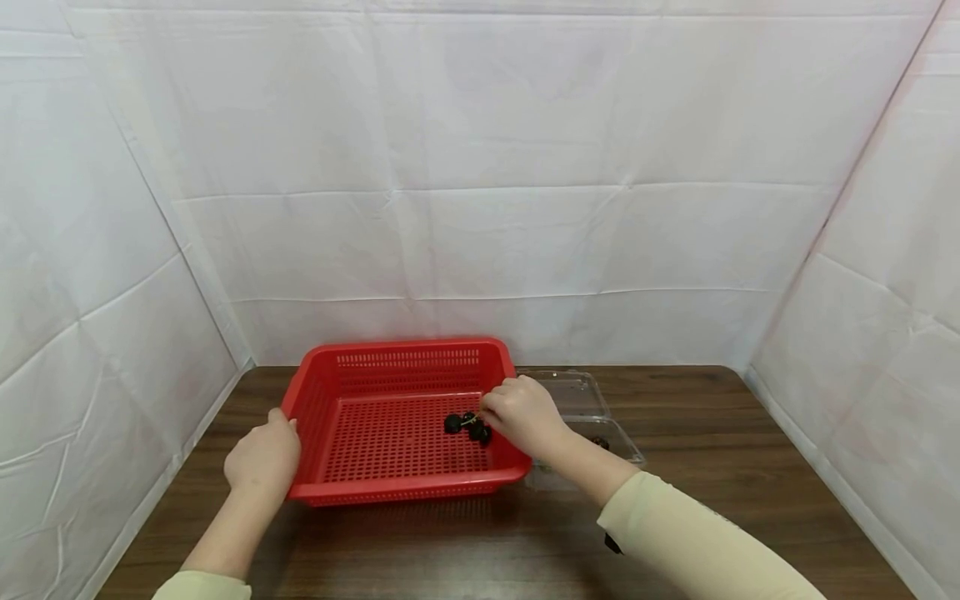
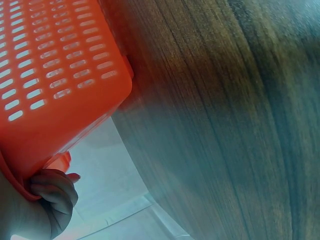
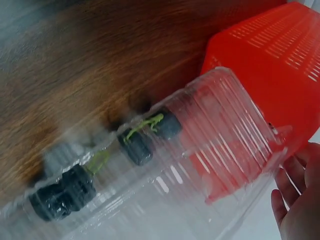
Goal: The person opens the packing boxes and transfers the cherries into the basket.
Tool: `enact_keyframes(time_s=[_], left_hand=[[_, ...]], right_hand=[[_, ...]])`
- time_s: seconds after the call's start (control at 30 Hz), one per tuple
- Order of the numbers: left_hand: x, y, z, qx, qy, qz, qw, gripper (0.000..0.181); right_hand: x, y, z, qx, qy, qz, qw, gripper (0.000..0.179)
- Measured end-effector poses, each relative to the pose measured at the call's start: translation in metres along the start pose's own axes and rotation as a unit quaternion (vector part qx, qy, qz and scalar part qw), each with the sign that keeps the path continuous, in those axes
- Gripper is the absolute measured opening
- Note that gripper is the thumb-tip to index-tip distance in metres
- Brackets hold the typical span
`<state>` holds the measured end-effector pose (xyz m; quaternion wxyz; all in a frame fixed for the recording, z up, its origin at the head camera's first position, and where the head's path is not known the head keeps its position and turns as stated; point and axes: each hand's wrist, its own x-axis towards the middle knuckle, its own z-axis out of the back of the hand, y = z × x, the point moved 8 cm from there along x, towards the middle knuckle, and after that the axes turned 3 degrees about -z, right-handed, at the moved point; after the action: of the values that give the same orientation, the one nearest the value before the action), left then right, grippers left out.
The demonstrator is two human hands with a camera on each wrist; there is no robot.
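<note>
A red plastic basket (image 1: pixel 408 483) with slotted walls stands on the table. My left hand (image 1: pixel 264 457) grips its left rim; in the left wrist view its fingers (image 2: pixel 55 192) curl round the edge. Over the basket's right side, my right hand (image 1: pixel 528 417) pinches the stem of a small bunch of dark grapes (image 1: pixel 453 424), which is at the basket floor; whether it touches the floor I cannot tell. Partly behind my right arm is a clear plastic box (image 1: pixel 573 396) with its lid folded back. More dark grapes (image 3: pixel 136 146) with green stems show in it in the right wrist view.
The brown wooden table (image 1: pixel 720 467) extends right of the box and in front of the basket. White cloth walls (image 1: pixel 495 208) enclose the table at the back and on both sides. The box lies close against the basket's right side.
</note>
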<state>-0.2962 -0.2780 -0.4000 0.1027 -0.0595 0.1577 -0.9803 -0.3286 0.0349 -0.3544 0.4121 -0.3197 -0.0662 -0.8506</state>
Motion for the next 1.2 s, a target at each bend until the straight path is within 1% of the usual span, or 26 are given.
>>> enact_keyframes(time_s=[0.3, 0.7, 1.03, 1.2], left_hand=[[0.0, -0.001, 0.0, 0.0, -0.006, -0.004, 1.0, 0.029], [0.001, 0.001, -0.001, -0.002, 0.002, 0.001, 1.0, 0.029], [0.001, 0.0, 0.0, -0.001, -0.002, -0.003, 1.0, 0.03], [0.001, 0.0, 0.0, 0.0, -0.003, -0.003, 1.0, 0.03]], right_hand=[[0.001, 0.006, -0.005, 0.0, 0.0, 0.001, 1.0, 0.007], [0.0, 0.0, -0.02, 0.006, 0.035, -0.04, 0.9986, 0.005], [0.006, -0.001, -0.028, 0.023, 0.045, -0.059, 0.997, 0.007], [0.011, -0.002, -0.033, 0.031, 0.071, -0.073, 0.9943, 0.005]])
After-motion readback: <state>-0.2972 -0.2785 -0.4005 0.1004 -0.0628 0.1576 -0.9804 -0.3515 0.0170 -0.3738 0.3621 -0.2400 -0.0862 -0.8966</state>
